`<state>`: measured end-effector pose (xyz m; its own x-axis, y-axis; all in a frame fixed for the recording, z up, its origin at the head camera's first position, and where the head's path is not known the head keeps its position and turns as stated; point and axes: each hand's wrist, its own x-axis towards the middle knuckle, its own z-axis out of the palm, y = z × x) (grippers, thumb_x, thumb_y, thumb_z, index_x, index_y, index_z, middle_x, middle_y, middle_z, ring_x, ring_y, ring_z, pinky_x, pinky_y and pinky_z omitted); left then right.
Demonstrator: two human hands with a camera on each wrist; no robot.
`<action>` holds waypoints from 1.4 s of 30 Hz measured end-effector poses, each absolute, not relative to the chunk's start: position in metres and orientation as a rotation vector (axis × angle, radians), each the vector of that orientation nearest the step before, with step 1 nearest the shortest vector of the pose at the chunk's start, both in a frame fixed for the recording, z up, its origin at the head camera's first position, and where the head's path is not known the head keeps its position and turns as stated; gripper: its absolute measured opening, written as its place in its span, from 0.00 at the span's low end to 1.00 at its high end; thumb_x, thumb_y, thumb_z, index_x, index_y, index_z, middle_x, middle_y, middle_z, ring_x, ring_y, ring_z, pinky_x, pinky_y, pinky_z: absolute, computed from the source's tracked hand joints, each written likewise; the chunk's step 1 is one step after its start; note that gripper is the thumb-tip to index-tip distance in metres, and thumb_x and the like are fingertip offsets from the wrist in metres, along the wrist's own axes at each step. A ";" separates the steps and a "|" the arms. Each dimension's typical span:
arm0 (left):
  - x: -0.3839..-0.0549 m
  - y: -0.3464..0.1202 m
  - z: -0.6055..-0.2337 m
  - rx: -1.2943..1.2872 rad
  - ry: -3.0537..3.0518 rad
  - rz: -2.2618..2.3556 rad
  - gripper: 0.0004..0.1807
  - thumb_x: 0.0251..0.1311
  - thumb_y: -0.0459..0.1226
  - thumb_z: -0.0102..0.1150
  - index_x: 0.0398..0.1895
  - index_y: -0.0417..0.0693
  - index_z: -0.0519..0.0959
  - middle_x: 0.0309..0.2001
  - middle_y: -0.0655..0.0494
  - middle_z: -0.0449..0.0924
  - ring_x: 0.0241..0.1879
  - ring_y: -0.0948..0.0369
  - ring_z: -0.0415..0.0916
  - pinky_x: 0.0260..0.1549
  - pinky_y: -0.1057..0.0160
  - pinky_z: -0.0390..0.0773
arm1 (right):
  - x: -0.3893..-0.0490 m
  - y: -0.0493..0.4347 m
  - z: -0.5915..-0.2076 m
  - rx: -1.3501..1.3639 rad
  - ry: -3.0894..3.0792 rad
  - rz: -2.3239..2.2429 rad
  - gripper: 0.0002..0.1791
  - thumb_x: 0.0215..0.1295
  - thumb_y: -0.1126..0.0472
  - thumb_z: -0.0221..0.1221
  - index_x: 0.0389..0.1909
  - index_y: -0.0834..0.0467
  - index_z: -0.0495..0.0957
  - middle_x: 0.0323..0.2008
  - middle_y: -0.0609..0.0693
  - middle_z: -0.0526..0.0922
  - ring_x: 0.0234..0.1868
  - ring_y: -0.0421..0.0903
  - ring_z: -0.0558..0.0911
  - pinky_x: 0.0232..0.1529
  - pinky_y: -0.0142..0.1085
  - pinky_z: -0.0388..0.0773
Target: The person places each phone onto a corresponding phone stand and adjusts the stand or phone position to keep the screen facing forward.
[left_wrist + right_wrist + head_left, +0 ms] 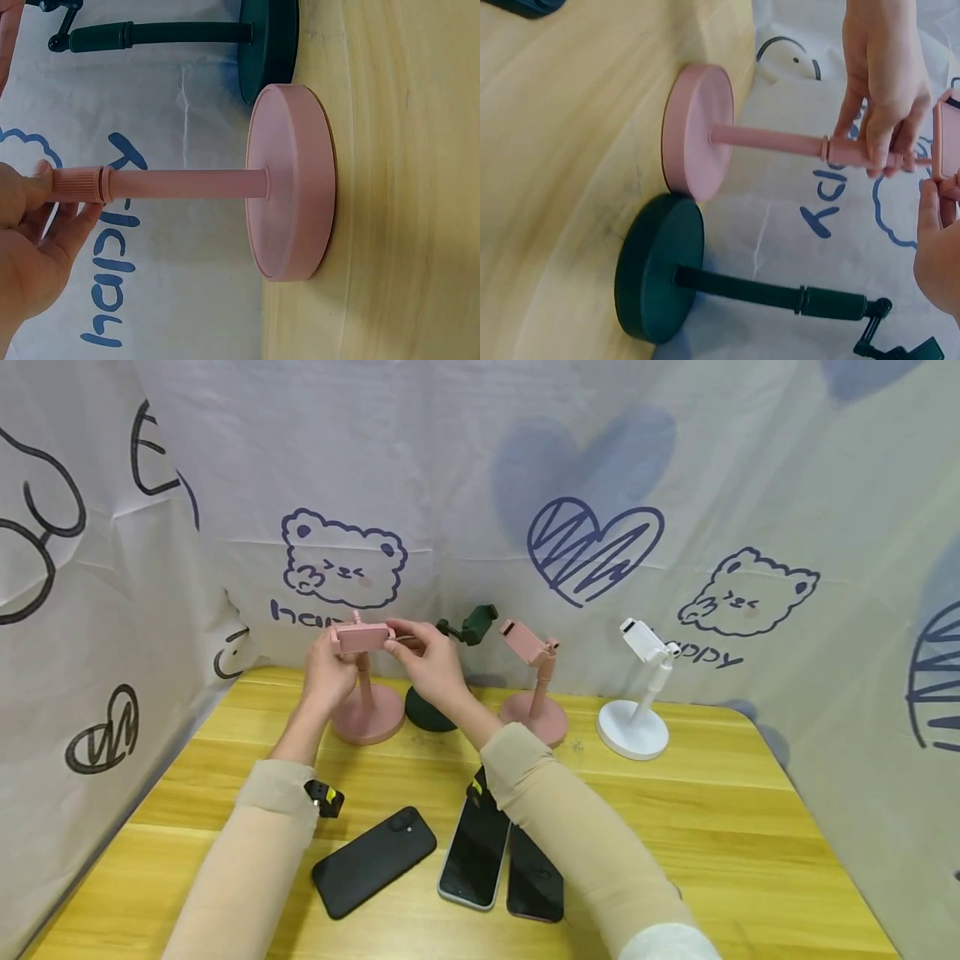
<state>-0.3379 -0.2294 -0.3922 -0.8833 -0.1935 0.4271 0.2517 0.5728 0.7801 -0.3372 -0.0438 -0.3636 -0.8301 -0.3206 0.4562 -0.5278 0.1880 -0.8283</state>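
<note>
A pink phone stand (368, 720) stands at the back left, its round base flat on the table. My left hand (328, 675) grips the ribbed collar (77, 184) high on its stem, with the thumb on one side and fingers on the other. At the top, the pink phone holder (363, 637) faces forward with no phone in it. My right hand (433, 667) pinches the right end of that holder between thumb and fingers. In the right wrist view, the green phone stand (660, 270) is right beside the pink base.
Another pink phone stand (536, 720) and a white phone stand (633, 730) stand farther right along the back. A black phone (373, 862) lies camera side up, near two dark-screened phones (476, 852) under my right forearm. A printed cloth (465, 468) hangs behind the table.
</note>
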 end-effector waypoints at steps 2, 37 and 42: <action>-0.337 -0.229 -0.391 -0.041 -2.356 -1.311 0.26 0.57 0.17 0.51 0.62 0.28 0.74 0.57 0.28 0.79 0.59 0.36 0.76 0.66 0.41 0.73 | -0.332 -0.045 -0.366 0.846 -2.243 1.705 0.21 0.74 0.61 0.63 0.66 0.60 0.80 0.54 0.57 0.81 0.54 0.51 0.85 0.56 0.30 0.81; -0.346 -0.232 -0.415 -0.208 -2.367 -1.040 0.15 0.74 0.25 0.51 0.59 0.24 0.75 0.55 0.24 0.75 0.56 0.31 0.76 0.61 0.37 0.74 | -0.341 -0.060 -0.326 1.293 -2.538 0.555 0.29 0.76 0.64 0.60 0.75 0.61 0.68 0.58 0.60 0.81 0.52 0.52 0.83 0.53 0.40 0.82; -0.347 -0.231 -0.415 -0.218 -2.372 -1.064 0.13 0.76 0.28 0.52 0.56 0.25 0.76 0.53 0.24 0.77 0.56 0.31 0.76 0.60 0.37 0.75 | -0.344 -0.059 -0.315 1.290 -2.615 0.609 0.29 0.77 0.63 0.60 0.75 0.61 0.68 0.62 0.59 0.81 0.53 0.51 0.83 0.53 0.39 0.81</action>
<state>-0.3474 -0.2313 -0.4152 -0.8484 -0.0654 0.5254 0.3488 0.6775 0.6476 -0.3439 -0.0594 -0.3149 -0.6141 -0.7221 0.3186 -0.7885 0.5443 -0.2863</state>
